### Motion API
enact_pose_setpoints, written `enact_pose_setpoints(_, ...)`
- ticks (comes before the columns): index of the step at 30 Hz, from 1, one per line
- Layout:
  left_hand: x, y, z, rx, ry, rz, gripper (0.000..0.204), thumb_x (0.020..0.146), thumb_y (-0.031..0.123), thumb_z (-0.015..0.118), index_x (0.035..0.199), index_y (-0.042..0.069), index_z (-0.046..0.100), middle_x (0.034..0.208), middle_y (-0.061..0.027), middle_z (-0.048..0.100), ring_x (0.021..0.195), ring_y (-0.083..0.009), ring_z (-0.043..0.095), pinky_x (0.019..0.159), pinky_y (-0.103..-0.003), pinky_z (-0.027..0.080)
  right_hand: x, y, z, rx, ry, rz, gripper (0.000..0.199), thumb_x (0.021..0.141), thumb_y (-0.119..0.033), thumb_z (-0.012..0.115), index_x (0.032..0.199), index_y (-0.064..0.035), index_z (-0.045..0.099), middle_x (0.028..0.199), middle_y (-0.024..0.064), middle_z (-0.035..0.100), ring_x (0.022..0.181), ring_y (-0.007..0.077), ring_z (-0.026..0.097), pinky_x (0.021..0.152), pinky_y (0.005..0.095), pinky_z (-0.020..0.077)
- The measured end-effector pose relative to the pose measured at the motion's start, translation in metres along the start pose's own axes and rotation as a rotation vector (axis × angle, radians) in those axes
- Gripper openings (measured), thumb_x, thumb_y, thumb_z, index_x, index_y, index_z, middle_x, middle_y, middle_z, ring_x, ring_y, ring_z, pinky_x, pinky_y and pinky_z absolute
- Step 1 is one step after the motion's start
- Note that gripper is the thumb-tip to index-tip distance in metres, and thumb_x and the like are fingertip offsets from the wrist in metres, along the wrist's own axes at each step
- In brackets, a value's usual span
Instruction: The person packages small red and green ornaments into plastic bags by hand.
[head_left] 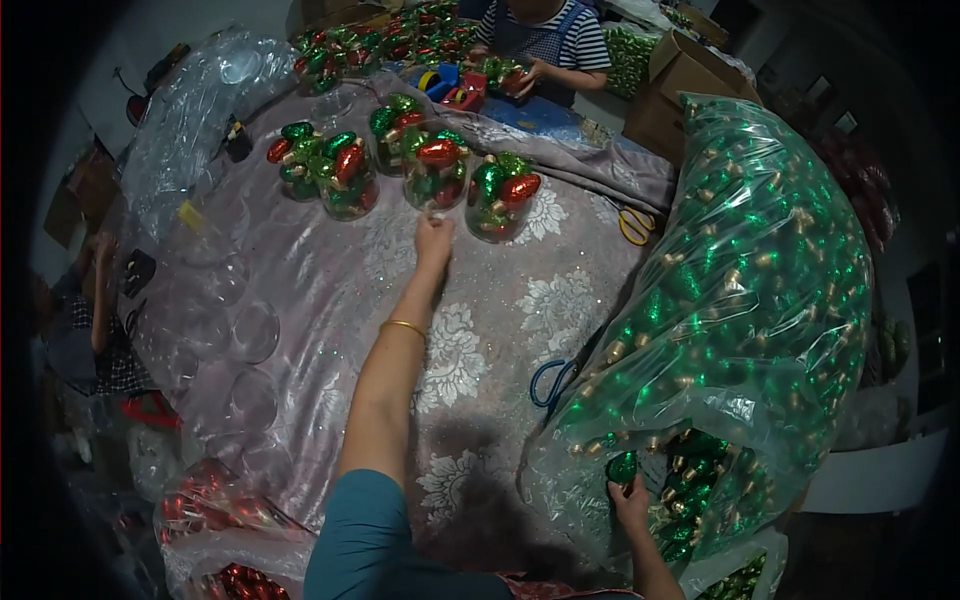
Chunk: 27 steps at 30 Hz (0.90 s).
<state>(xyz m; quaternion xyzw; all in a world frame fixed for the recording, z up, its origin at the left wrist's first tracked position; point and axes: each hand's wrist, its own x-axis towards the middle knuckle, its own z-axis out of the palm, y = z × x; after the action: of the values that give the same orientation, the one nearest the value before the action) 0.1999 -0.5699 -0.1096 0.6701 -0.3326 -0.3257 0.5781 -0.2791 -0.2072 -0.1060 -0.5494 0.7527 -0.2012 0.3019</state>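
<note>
Stretched far across the table, my left hand (434,243) has its fingers closed at the near lower edge of a see-through plastic tub (437,190) filled with red and green glitter ornaments. Similar filled tubs stand close by: one (502,205) to its right, and others, including this tub (348,190), to its left. At the lower right, my right hand (630,500) grips a dark green glitter ornament (621,467) by the opening of a large see-through bag (770,290) packed with green, gold-capped ornaments.
Empty see-through tubs (255,330) lie along the table's left side. Blue-handled scissors (550,383) and yellow-handled scissors (636,226) rest near the green bag. A bag of red ornaments (225,505) is at lower left. Across the table, a person (545,50) handles a filled tub by a tape dispenser (455,88).
</note>
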Motion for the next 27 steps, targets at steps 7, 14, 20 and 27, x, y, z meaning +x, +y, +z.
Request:
enact_pose_setpoints(7, -0.037, -0.017, 0.068, 0.195, -0.466, 0.22, 0.056, 0.079, 0.023, 0.063, 0.127, 0.0, 0.045, 0.125, -0.0202, 0.05, 0.115, -0.0307, 0.05, 0.096, -0.034, 0.04, 0.0, -0.003, 0.002, 0.066, -0.016, -0.043, 0.028, 0.076, -0.013, 0.072, 0.084, -0.0019, 0.047, 0.066, 0.0032, 0.047, 0.058, 0.013, 0.044, 0.055, 0.0281, 0.0387)
enact_pose_setpoints(14, -0.07, 0.02, -0.015, 0.391, -0.163, 0.281, 0.063, 0.076, 0.02, 0.063, 0.131, -0.001, 0.039, 0.127, -0.0235, 0.044, 0.117, -0.0358, 0.043, 0.099, -0.04, 0.035, 0.0, 0.002, 0.001, 0.087, -0.063, -0.034, 0.023, 0.08, -0.013, 0.068, 0.094, -0.0031, 0.052, 0.07, 0.0, 0.048, 0.063, 0.0097, 0.044, 0.058, 0.0255, 0.0382)
enact_pose_setpoints(20, -0.143, 0.053, -0.19, 0.92, 0.216, 0.602, 0.057, 0.071, 0.009, 0.061, 0.124, 0.001, 0.044, 0.121, -0.0242, 0.044, 0.113, -0.0399, 0.042, 0.091, -0.05, 0.035, 0.006, 0.002, 0.002, 0.093, -0.027, -0.077, 0.024, 0.08, -0.014, 0.068, 0.089, -0.0019, 0.049, 0.067, 0.002, 0.046, 0.061, 0.0123, 0.043, 0.057, 0.0278, 0.0384)
enact_pose_setpoints(27, -0.214, 0.099, -0.351, 1.44, 0.501, 0.164, 0.056, 0.078, 0.031, 0.065, 0.122, 0.0, 0.045, 0.116, -0.0173, 0.05, 0.116, -0.0337, 0.043, 0.09, -0.056, 0.035, 0.011, 0.014, 0.004, 0.057, -0.03, -0.179, 0.026, 0.082, -0.018, 0.067, 0.093, -0.0011, 0.051, 0.069, 0.0025, 0.048, 0.062, 0.0134, 0.044, 0.059, 0.0293, 0.0391)
